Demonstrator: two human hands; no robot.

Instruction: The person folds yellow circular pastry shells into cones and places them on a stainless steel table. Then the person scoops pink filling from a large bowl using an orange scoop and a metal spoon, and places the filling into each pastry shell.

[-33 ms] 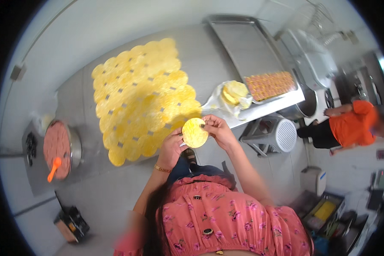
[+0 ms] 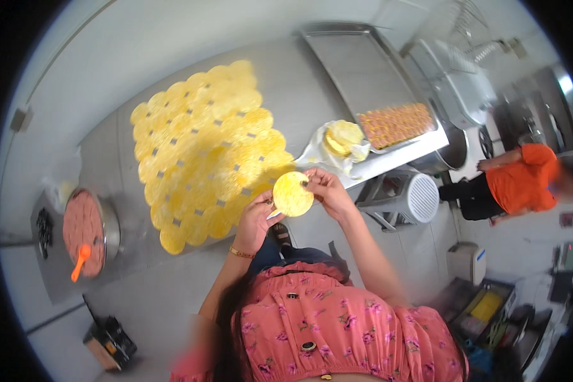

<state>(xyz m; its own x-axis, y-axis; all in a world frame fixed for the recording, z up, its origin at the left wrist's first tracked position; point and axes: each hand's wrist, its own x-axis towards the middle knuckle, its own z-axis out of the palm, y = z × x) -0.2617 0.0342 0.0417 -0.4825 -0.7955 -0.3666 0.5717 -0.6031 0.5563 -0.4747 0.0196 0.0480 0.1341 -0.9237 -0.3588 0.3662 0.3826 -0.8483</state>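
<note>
— Dozens of yellow discs (image 2: 204, 153) are seen laid overlapping across the grey worktop (image 2: 108, 159); how would one handle?

— Light, thin and limp, it is judged, and easily torn; the rim is best pinched at two opposite points.

— And the single disc (image 2: 293, 194)?

— It is held up just off the worktop's near edge, gripped at its rim between the left hand (image 2: 256, 223) and the right hand (image 2: 328, 193), both closed on it.
</note>
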